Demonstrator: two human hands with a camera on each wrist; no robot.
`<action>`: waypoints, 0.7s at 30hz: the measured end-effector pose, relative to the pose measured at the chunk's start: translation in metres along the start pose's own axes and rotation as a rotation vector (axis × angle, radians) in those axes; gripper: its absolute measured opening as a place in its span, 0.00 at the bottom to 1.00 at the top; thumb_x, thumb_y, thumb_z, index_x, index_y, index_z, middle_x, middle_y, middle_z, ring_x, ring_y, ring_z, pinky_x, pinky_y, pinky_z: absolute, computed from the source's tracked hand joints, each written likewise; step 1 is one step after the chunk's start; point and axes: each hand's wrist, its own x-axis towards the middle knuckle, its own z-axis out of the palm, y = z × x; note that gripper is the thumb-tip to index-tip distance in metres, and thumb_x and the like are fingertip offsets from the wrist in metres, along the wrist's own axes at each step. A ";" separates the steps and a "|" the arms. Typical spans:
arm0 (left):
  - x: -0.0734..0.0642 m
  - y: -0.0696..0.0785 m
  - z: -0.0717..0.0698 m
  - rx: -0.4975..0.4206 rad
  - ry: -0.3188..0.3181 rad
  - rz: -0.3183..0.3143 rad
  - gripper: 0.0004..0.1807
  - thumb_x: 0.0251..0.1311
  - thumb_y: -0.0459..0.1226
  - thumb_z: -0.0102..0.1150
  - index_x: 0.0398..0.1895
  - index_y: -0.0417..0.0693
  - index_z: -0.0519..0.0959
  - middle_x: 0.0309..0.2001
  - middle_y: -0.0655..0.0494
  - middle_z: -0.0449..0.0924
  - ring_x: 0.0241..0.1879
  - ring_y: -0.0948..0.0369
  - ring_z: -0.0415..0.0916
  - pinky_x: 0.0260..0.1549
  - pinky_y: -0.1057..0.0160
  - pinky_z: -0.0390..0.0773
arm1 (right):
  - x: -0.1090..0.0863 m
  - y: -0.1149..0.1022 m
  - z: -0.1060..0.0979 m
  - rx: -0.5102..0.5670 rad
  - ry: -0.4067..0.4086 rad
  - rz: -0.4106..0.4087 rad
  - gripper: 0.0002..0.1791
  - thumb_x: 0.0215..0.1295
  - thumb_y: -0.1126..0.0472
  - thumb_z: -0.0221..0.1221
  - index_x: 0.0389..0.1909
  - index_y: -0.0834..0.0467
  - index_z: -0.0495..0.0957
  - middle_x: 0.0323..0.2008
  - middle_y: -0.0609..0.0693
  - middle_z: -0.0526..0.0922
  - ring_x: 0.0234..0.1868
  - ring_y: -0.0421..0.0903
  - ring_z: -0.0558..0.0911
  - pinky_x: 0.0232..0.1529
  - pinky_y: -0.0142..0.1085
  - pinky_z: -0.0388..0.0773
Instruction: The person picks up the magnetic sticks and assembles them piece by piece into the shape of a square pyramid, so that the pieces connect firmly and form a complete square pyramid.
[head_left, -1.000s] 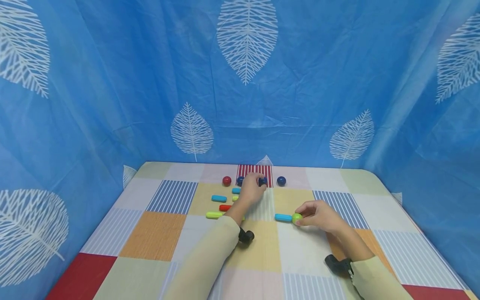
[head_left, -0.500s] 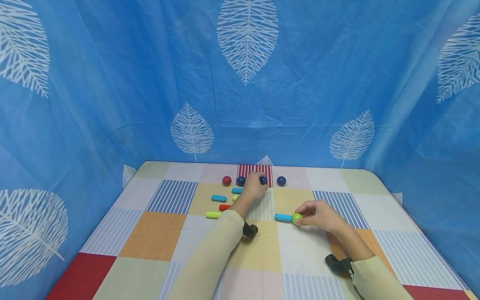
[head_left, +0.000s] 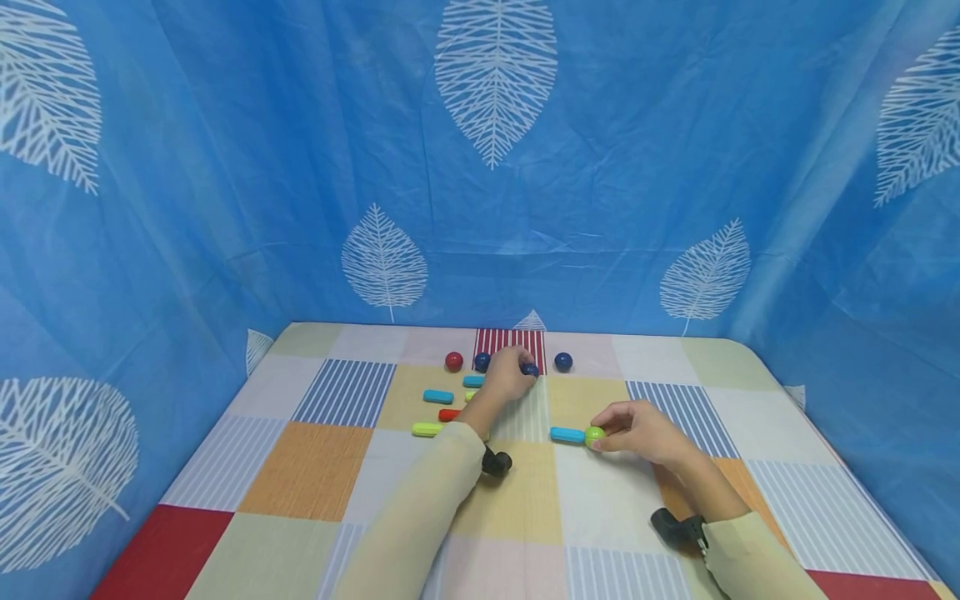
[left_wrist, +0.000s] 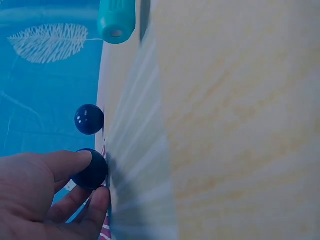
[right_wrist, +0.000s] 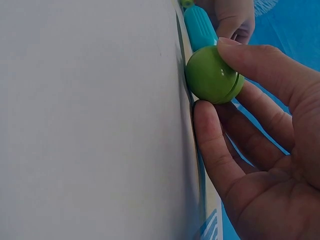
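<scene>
At the back of the table, my left hand (head_left: 507, 375) pinches a dark blue ball (left_wrist: 93, 172) between thumb and fingers, close to the cloth. A second dark blue ball (head_left: 563, 362) lies just to its right. Nearer the front right, my right hand (head_left: 643, 432) holds a green ball (right_wrist: 212, 75) with thumb and fingertips. A light blue rod (head_left: 567, 435) lies end-on against that green ball, pointing left. The right wrist view shows a groove around the green ball.
Left of my left hand sit a red ball (head_left: 453, 362) and another dark blue ball (head_left: 482, 362). Beside my left forearm lie a light blue rod (head_left: 438, 397), a red rod (head_left: 448, 415) and a yellow-green rod (head_left: 427, 430); the forearm partly covers others.
My left hand has drawn the dark blue ball slightly toward the front of the table. The right hand, green ball and light blue rod stay where they were.
</scene>
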 end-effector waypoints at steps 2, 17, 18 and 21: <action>-0.001 -0.001 -0.001 0.002 -0.006 0.000 0.13 0.60 0.32 0.71 0.46 0.47 0.82 0.49 0.51 0.85 0.51 0.56 0.80 0.57 0.56 0.81 | 0.000 0.000 0.000 -0.004 0.002 0.003 0.18 0.54 0.62 0.76 0.45 0.62 0.86 0.42 0.55 0.89 0.39 0.45 0.83 0.40 0.29 0.82; -0.031 0.009 -0.024 -0.072 -0.106 0.067 0.15 0.62 0.35 0.70 0.51 0.52 0.86 0.52 0.54 0.86 0.49 0.59 0.80 0.51 0.59 0.82 | -0.002 -0.002 -0.002 -0.030 -0.014 0.015 0.19 0.55 0.60 0.75 0.47 0.62 0.86 0.41 0.54 0.89 0.41 0.45 0.84 0.40 0.30 0.82; -0.033 0.009 -0.025 -0.090 -0.120 0.074 0.15 0.62 0.35 0.70 0.52 0.52 0.85 0.52 0.54 0.86 0.48 0.59 0.81 0.50 0.60 0.83 | -0.002 -0.001 -0.002 -0.038 -0.018 0.013 0.19 0.56 0.60 0.75 0.47 0.62 0.86 0.41 0.54 0.89 0.41 0.45 0.84 0.40 0.30 0.82; -0.042 0.008 -0.027 -0.149 -0.161 0.080 0.15 0.63 0.35 0.70 0.53 0.51 0.84 0.52 0.54 0.85 0.47 0.61 0.82 0.48 0.62 0.84 | -0.003 -0.001 -0.002 -0.041 -0.016 0.027 0.18 0.55 0.60 0.76 0.45 0.61 0.87 0.41 0.53 0.89 0.41 0.45 0.84 0.41 0.31 0.82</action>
